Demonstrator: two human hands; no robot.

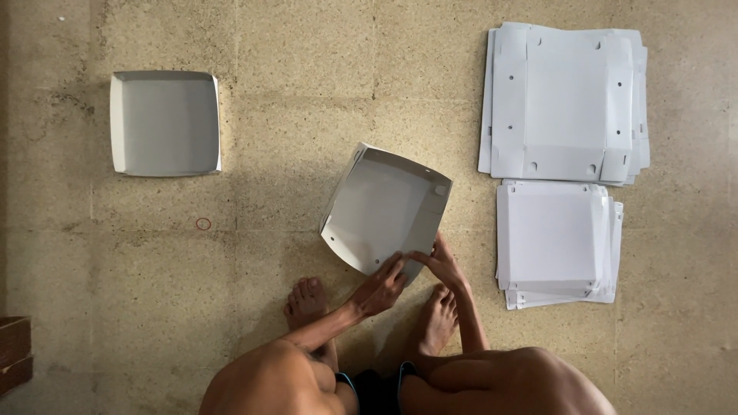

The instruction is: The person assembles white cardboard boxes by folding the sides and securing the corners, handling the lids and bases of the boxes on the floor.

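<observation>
Both hands on seemingly empty half-folded box

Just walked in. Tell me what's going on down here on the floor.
A person squats barefoot on a speckled floor, with both hands on the near corner of a half-folded white cardboard tray. The left hand and right hand press at its lower edge. A finished tray sits off to the left. Two stacks of flat blanks lie to the right, a larger stack above a smaller stack.
</observation>
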